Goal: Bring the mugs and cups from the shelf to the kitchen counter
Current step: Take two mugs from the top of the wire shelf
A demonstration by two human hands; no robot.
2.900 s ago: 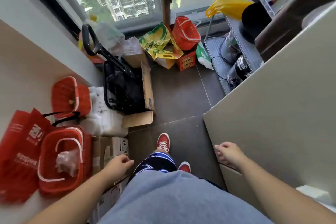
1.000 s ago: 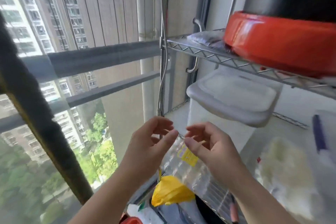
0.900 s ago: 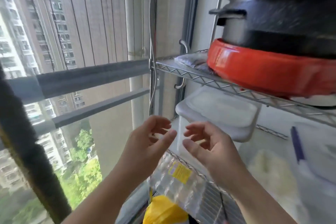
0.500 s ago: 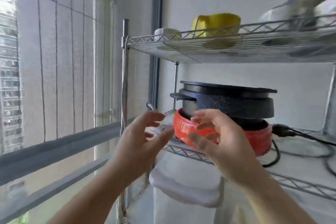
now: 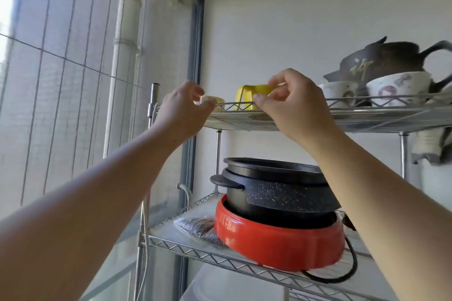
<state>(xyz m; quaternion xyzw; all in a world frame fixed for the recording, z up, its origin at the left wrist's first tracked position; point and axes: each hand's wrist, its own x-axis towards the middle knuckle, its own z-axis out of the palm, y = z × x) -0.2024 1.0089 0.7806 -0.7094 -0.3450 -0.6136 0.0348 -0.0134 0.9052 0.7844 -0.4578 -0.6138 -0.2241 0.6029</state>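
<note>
A yellow mug [image 5: 247, 96] stands on the top wire shelf [image 5: 367, 115] near its left end. My right hand [image 5: 293, 105] reaches up to it, with forefinger and thumb pinched on the mug's rim. Left of it sits a small white cup [image 5: 216, 100], mostly hidden by my left hand [image 5: 183, 105], whose thumb and forefinger close on the cup's near side. Further right on the same shelf stand two white patterned cups or bowls [image 5: 340, 90] [image 5: 396, 85].
A dark teapot [image 5: 381, 61] sits behind the white bowls. On the shelf below, a black pot [image 5: 281, 186] rests on a red cooker base [image 5: 278, 244] with a black cord. A window with a grey frame [image 5: 195, 56] runs along the left.
My view has swung up from the floor and lower shelves to the top shelf. Both hands rose from chest height to the shelf edge and closed on the yellow mug and the white cup.
</note>
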